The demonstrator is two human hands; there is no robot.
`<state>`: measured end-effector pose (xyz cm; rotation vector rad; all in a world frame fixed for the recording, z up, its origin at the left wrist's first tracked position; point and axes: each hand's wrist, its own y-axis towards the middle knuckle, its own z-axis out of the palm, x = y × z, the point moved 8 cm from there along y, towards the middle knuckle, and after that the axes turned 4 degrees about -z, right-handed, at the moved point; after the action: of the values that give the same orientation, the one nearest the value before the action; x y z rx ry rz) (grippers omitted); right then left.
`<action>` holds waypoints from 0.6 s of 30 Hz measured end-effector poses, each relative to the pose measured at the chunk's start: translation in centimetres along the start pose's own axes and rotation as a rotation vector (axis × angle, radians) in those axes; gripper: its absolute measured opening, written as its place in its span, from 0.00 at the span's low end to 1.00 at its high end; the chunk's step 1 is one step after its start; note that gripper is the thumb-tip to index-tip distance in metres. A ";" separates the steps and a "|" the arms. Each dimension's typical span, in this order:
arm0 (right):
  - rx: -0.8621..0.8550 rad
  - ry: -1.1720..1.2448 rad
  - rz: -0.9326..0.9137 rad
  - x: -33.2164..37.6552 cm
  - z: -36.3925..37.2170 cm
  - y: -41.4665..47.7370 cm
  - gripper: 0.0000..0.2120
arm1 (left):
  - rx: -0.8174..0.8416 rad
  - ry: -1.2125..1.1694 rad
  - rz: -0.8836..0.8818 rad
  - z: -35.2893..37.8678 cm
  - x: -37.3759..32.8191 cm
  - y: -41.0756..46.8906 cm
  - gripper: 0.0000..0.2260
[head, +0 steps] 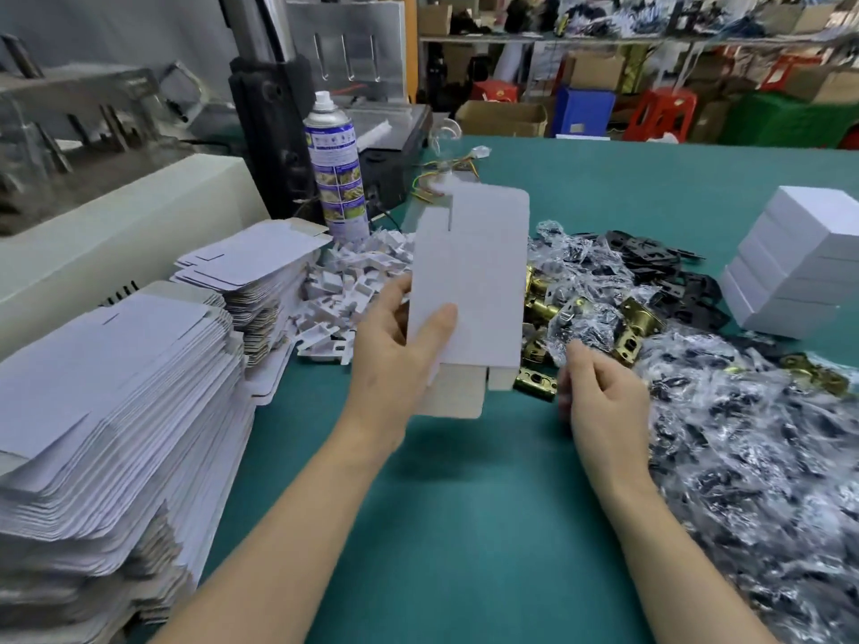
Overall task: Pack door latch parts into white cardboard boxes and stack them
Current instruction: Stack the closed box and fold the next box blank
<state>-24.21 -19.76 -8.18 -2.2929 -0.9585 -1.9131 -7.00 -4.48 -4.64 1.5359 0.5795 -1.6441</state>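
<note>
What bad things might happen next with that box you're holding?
The left hand grips the white carton near its lower edge only, so it may bend or slip. The tall stack of flat cartons beside that forearm looks uneven and might slide if bumped.

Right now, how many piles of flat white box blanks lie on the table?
2. A tall pile is at the near left; a lower pile sits behind it, near the spray can. Others may be hidden off-frame.
</note>
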 end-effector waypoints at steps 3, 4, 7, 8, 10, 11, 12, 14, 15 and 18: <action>0.053 0.166 -0.023 2.0 1.4 -1.0 0.10 | 0.080 -0.003 0.012 1.4 1.1 -1.4 0.14; 0.079 0.208 -0.017 2.5 1.9 -1.4 0.11 | 0.101 0.011 0.015 1.8 1.4 -2.0 0.14; 0.220 0.196 0.020 2.8 3.7 -2.7 0.30 | 0.161 -0.049 -0.066 2.9 2.5 -3.3 0.12; 0.263 0.163 0.041 2.7 4.2 -3.1 0.36 | 0.190 -0.098 -0.122 3.2 2.8 -3.8 0.14; 0.321 0.139 0.087 2.4 4.9 -3.6 0.43 | 0.233 -0.146 -0.202 3.2 3.4 -4.2 0.23; 0.343 0.155 0.113 2.2 5.1 -3.7 0.44 | 0.243 -0.123 -0.205 3.0 3.4 -4.2 0.26; 0.367 0.171 0.135 2.1 5.2 -3.7 0.45 | 0.243 -0.097 -0.195 2.9 3.3 -4.0 0.28; 0.416 0.185 0.172 1.7 5.4 -3.7 0.49 | 0.251 -0.085 -0.167 2.7 3.2 -3.9 0.31; 0.435 0.188 0.182 1.6 5.6 -3.7 0.52 | 0.262 -0.090 -0.155 2.8 3.1 -3.8 0.32; 0.500 0.197 0.180 1.9 6.1 -4.0 0.53 | 0.249 -0.076 -0.115 3.0 2.5 -3.7 0.33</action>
<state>-20.44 -13.33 -9.57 -1.8058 -1.0225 -1.5690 -11.63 -5.23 -7.26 1.6332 0.4416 -1.9120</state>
